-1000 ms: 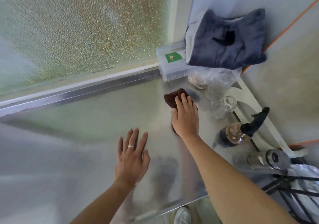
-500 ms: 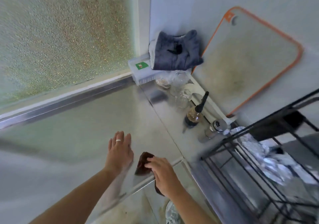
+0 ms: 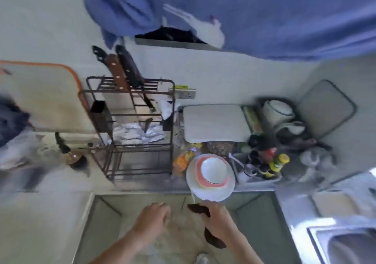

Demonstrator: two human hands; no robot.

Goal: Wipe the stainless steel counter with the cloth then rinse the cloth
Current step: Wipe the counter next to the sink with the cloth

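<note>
left hand (image 3: 153, 216): loosely curled, empty | right hand (image 3: 218, 216): fingers gripping cloth (image 3: 211, 237)

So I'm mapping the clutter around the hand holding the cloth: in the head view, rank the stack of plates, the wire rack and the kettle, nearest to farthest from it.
From the right hand:
1. Stack of plates, just beyond it at the counter edge.
2. Wire rack, up and to the left.
3. Kettle, far back on the right, near the wall.
</note>
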